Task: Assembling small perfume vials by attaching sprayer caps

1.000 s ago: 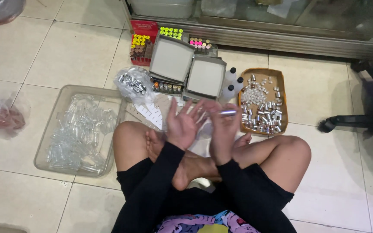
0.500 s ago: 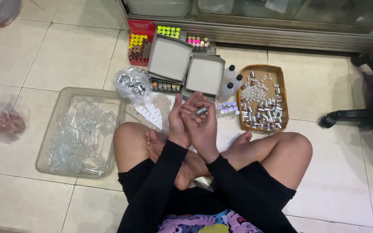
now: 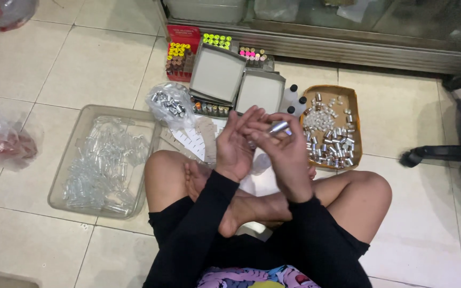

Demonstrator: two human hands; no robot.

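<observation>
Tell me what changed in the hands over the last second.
The left hand and right hand, spread apart a second ago, came together in front of the knees. The small silver vial stayed pinched in the right fingers, now with the left fingers meeting it. The brown tray and clear bin did not move.

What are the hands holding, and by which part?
A small silver tube, pinched at its near end by the right hand; the left hand touches it too.
</observation>
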